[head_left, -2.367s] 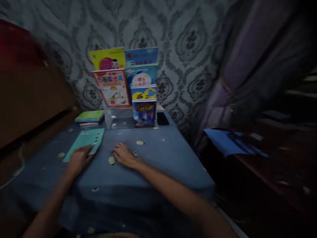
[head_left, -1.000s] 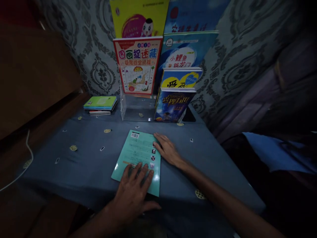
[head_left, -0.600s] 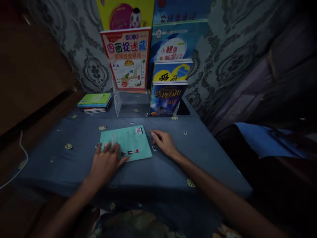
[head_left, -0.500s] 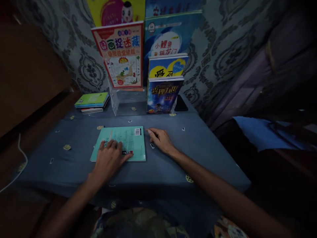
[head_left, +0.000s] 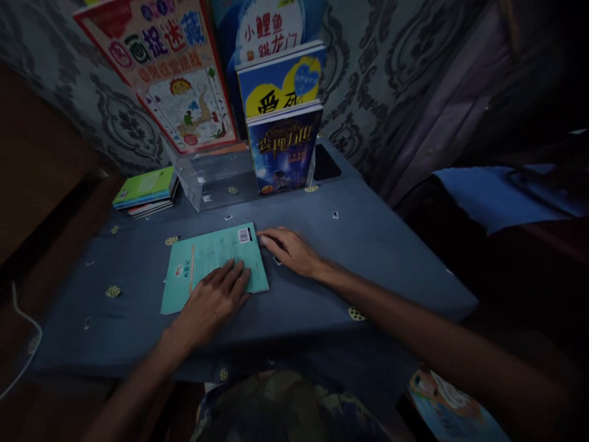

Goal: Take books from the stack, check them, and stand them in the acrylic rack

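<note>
A thin teal paperback booklet (head_left: 209, 265) lies flat on the tabletop covered with a blue-grey patterned cloth (head_left: 368, 245), in front of the person and a little to the left of the middle. Its long axis runs from the near left to the far right, slightly slanted against the table edge; the white barcode label (head_left: 245, 235) sits at its far right corner, and a small logo is near its left end. The left hand (head_left: 214, 301) rests flat on the near right part of the booklet, palm down, with the fingers spread loosely and pointing away from the person. The right hand (head_left: 289, 250) lies on the cloth just beside the right edge of the booklet, the fingers bent a little and close together, the fingertips at the corner with the barcode; I cannot tell if they touch it. Behind the booklet stands a clear plastic display stand (head_left: 211, 178) with colourful children's books (head_left: 283, 147), and a small stack of books with a green cover (head_left: 146, 191) lies to its left.
</note>
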`<state>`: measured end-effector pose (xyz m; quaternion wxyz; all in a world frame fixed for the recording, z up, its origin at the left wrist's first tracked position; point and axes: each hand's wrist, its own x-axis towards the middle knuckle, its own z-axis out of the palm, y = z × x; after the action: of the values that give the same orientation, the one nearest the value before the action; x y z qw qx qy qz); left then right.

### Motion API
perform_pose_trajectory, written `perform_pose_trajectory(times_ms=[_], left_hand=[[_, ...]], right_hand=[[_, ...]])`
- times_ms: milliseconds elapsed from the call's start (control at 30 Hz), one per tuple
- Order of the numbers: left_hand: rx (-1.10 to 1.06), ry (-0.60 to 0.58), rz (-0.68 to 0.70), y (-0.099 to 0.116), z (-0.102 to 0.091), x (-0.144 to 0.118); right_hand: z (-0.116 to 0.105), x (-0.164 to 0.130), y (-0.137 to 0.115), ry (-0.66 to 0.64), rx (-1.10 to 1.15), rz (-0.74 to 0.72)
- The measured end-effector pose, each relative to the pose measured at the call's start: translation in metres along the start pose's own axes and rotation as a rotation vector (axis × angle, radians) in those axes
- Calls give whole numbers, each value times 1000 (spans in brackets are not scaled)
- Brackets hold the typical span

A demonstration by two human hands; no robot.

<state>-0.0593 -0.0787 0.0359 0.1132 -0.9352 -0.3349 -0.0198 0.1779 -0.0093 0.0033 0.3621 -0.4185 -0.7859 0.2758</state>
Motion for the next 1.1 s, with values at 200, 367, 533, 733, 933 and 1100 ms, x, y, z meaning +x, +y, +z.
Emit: perform_pose_trajectory(times_ms=[200,367,533,733,933,1100], left_hand=[[11,22,-79,2,-2,32],[-101,-128,-176,-2,-14,48],[-185,-113,-215,-2,-14,50],[-221,-87,-213,-26,-6,44],[-82,-216,-456,-80,-6,25],[86,-365,-568,-71,-17,27]], right_hand=[[-2,4,7,80,66,30],[-7,3,12,105,131,86],[-9,1,4,109,164,96],[-9,0,2,69,155,101],[-10,-2,0,39,145,84],[-10,0,2,132,80,101]])
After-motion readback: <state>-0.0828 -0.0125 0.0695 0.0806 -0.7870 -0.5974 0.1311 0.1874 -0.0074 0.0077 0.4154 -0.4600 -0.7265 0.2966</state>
